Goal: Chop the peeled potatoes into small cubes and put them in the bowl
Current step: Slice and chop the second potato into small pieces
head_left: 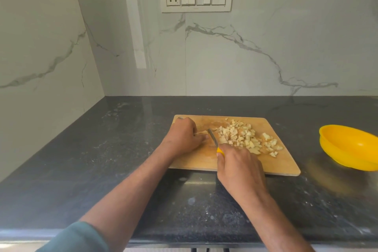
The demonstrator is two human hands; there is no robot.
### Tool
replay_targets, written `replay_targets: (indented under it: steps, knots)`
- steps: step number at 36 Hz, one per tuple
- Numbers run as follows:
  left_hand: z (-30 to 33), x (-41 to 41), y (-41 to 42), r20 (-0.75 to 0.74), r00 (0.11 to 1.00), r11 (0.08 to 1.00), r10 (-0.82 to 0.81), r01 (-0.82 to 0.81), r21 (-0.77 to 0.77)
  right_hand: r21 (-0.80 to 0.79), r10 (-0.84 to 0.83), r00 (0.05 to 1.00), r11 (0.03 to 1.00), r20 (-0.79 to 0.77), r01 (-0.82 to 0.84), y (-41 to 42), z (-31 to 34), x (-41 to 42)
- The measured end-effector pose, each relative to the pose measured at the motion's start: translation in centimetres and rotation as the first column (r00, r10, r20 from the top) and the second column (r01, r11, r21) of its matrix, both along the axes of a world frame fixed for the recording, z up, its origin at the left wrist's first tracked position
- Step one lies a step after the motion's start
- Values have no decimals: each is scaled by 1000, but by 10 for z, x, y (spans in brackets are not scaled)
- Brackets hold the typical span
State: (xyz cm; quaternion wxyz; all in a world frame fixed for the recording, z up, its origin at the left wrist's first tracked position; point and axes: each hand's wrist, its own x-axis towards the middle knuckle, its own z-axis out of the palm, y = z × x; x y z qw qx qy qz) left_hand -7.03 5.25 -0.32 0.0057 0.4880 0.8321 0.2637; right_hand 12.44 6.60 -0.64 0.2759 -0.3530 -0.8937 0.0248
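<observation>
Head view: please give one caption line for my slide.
Left hand steadies potato piece, right hand cuts with knife; bowl waits.

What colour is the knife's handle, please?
Yellow; the knife handle shows in the head view, gripped by the right hand.

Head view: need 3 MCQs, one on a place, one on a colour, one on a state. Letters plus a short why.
1. Where is the bowl relative to the cutting board?
A. On the board
B. To its right, on the counter
C. Behind it, against the wall

2. What colour is the knife handle?
A. Yellow
B. Black
C. Red

3. Where do the potato cubes lie?
A. All in the bowl
B. Scattered on the counter
C. Piled on the board

Answers:
1 B: the bowl stands apart from the board, on the dark counter to its right.
2 A: yellow shows above the right hand gripping it.
3 C: the pile is on the board; the bowl's visible inside shows none, and the left hand holds a remaining piece.
</observation>
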Motion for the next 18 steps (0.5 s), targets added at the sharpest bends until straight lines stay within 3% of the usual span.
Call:
replay_targets:
  steps: [18]
  knots:
    - [5, -25, -14, 95, 988, 992, -123, 119, 49, -42, 91, 996, 995, 6, -91, -1, 3, -4]
